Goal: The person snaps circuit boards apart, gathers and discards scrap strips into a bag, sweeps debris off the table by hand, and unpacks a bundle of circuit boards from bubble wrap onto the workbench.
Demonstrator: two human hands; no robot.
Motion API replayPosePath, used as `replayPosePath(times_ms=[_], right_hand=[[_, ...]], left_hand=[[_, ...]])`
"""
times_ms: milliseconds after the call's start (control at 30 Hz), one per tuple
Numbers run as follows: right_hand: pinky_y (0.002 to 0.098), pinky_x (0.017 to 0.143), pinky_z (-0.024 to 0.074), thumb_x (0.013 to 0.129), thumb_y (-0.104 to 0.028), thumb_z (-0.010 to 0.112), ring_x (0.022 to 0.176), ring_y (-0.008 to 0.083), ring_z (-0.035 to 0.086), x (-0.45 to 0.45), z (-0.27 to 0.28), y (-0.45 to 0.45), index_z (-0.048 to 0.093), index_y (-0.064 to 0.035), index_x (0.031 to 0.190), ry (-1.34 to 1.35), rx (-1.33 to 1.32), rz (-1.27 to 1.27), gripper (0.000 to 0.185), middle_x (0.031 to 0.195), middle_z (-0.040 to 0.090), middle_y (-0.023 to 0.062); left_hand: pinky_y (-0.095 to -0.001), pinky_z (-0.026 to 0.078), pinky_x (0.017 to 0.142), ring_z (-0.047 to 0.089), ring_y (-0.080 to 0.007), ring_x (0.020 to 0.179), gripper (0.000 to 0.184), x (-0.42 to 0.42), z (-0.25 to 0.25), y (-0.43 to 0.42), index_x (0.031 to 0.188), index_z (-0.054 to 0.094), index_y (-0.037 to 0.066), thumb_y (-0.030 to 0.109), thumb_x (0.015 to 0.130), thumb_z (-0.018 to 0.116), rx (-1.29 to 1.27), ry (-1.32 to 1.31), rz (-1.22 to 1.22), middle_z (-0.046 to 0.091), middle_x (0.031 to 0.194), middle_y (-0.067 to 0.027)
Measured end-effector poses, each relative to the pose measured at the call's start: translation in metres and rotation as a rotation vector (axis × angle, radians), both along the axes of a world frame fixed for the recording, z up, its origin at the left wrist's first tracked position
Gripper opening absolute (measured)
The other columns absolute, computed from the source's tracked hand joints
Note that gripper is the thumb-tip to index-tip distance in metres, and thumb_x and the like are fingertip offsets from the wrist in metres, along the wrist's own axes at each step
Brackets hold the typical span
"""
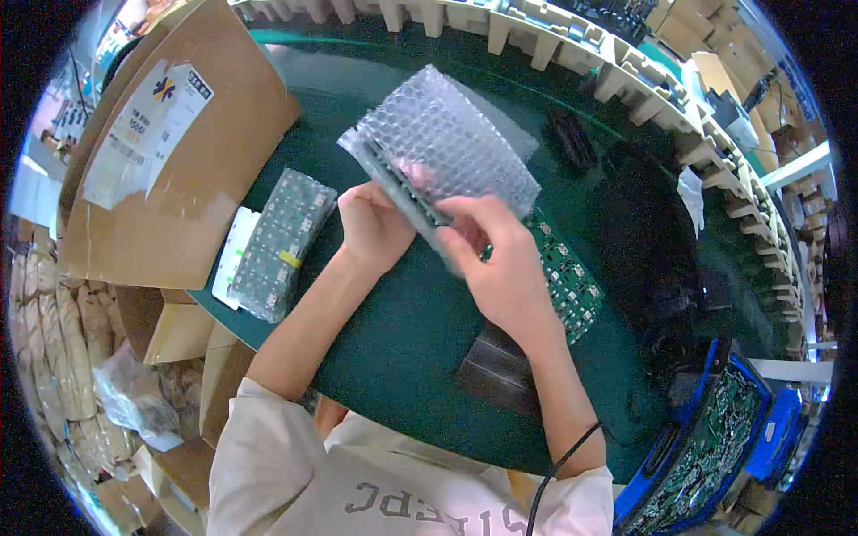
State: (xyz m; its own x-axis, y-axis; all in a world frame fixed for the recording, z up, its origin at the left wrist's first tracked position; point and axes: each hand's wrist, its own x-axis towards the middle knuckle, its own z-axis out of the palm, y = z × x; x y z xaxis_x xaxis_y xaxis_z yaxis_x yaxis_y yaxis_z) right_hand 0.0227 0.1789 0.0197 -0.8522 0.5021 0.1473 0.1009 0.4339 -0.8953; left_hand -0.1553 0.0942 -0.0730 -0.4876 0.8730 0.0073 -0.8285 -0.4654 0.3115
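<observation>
Both of my hands are on a bubble-wrap bag [447,134] raised above the green table, with circuit boards [402,183] showing along its open edge. My left hand [380,228] is closed around the bag from the left and below, some of its fingers hidden behind or under the plastic. At the near end of that edge, my right hand [492,250] pinches the bag and boards between thumb and fingers. Beneath my right forearm lies a green circuit board panel [567,286], partly covered. A dark flat block [496,371] rests nearer my body.
Left on the table lies a wrapped circuit board panel [284,241], partly over a white sheet [234,255]. A large cardboard box [179,152] stands beyond it. Black material [643,241] lies at right, near a blue bin of boards [715,438]. Slotted cardboard racks [554,40] line the back.
</observation>
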Motion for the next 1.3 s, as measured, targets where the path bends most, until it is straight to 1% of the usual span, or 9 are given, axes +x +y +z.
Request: replayPosePath(times_ms=[233, 367, 533, 633, 733, 900, 1067, 1200, 1300], right_hand=[[0.0296, 0.080, 0.0514, 0.092, -0.006, 0.066, 0.086, 0.0213, 0.065, -0.006, -0.018, -0.001, 0.069, 0.0021, 0.116, 0.129, 0.184, -0.048, 0.025, 0.104, 0.070, 0.0102], [0.0381, 0.076, 0.0544, 0.091, -0.008, 0.065, 0.085, 0.0329, 0.070, -0.005, -0.021, 0.003, 0.068, 0.0035, 0.115, 0.165, 0.207, -0.103, 0.027, 0.104, 0.072, 0.0176], [0.0374, 0.070, 0.0534, 0.092, -0.007, 0.063, 0.075, 0.0304, 0.068, 0.000, -0.022, 0.021, 0.069, 0.0037, 0.116, 0.107, 0.152, -0.341, 0.026, 0.095, 0.074, 0.0173], [0.0289, 0.062, 0.0471, 0.097, -0.006, 0.057, 0.068, 0.0152, 0.058, 0.017, 0.000, 0.051, 0.070, 0.0033, 0.115, 0.006, -0.054, -0.478, 0.024, 0.092, 0.074, 0.0116], [0.0250, 0.062, 0.0425, 0.098, -0.005, 0.056, 0.069, 0.0108, 0.054, 0.040, 0.016, 0.073, 0.070, 0.0032, 0.115, 0.056, -0.012, -0.424, 0.024, 0.091, 0.073, 0.0064], [0.0221, 0.062, 0.0383, 0.099, -0.005, 0.055, 0.069, 0.0085, 0.049, 0.070, 0.031, 0.089, 0.071, 0.0026, 0.113, 0.029, -0.228, -0.371, 0.023, 0.090, 0.070, 0.0025], [0.0242, 0.067, 0.0441, 0.097, -0.006, 0.056, 0.072, 0.0122, 0.056, 0.085, 0.028, 0.103, 0.071, 0.0019, 0.111, -0.345, -0.118, -0.044, 0.022, 0.094, 0.072, 0.0052], [0.0292, 0.074, 0.0511, 0.095, -0.007, 0.058, 0.078, 0.0200, 0.065, 0.079, 0.013, 0.089, 0.072, 0.0020, 0.109, -0.477, 0.557, -0.253, 0.021, 0.101, 0.074, 0.0103], [0.0338, 0.080, 0.0545, 0.092, -0.005, 0.060, 0.086, 0.0275, 0.069, 0.051, 0.029, 0.054, 0.072, 0.0016, 0.107, -0.181, 0.420, -0.344, 0.020, 0.104, 0.074, 0.0140]], left_hand=[[-0.0393, 0.045, 0.098, 0.061, -0.0262, 0.105, 0.038, 0.014, 0.026, 0.007, 0.121, 0.060, 0.006, 0.005, 0.084, 0.051, -0.107, 0.071, 0.006, 0.065, 0.116, -0.0132], [-0.0406, 0.046, 0.099, 0.062, -0.0244, 0.106, 0.039, 0.045, 0.040, 0.018, 0.129, 0.057, 0.008, 0.012, 0.091, 0.054, -0.415, 0.494, 0.314, 0.065, 0.120, -0.0128], [-0.0385, 0.047, 0.100, 0.062, -0.0220, 0.108, 0.036, 0.031, 0.045, 0.004, 0.130, 0.057, 0.005, 0.018, 0.097, 0.055, -0.429, 0.445, 0.106, 0.065, 0.119, -0.0115], [-0.0367, 0.048, 0.099, 0.063, -0.0211, 0.108, 0.035, 0.019, 0.054, -0.002, 0.129, 0.058, 0.004, 0.019, 0.098, 0.056, -0.329, 0.322, 0.012, 0.066, 0.120, -0.0113], [-0.0349, 0.049, 0.098, 0.064, -0.0202, 0.107, 0.033, 0.014, 0.054, -0.005, 0.128, 0.058, 0.003, 0.019, 0.099, 0.056, -0.230, 0.186, -0.061, 0.067, 0.120, -0.0111], [-0.0386, 0.053, 0.093, 0.069, -0.0222, 0.097, 0.039, 0.001, 0.037, 0.008, 0.127, 0.062, 0.005, 0.032, 0.100, 0.057, -0.565, 0.252, 0.256, 0.072, 0.108, -0.0119], [-0.0354, 0.052, 0.096, 0.068, -0.0205, 0.104, 0.048, -0.010, 0.012, 0.008, 0.131, 0.061, 0.006, 0.043, 0.101, 0.059, -0.646, 0.355, 0.481, 0.070, 0.116, -0.0109], [-0.0361, 0.050, 0.101, 0.064, -0.0217, 0.114, 0.058, 0.001, 0.024, 0.014, 0.134, 0.061, 0.009, 0.055, 0.099, 0.060, -0.628, 0.266, 0.367, 0.067, 0.126, -0.0097], [-0.0388, 0.048, 0.103, 0.063, -0.0227, 0.116, 0.059, 0.006, 0.037, 0.013, 0.132, 0.061, 0.007, 0.056, 0.100, 0.057, -0.517, 0.126, 0.333, 0.066, 0.129, -0.0111]])
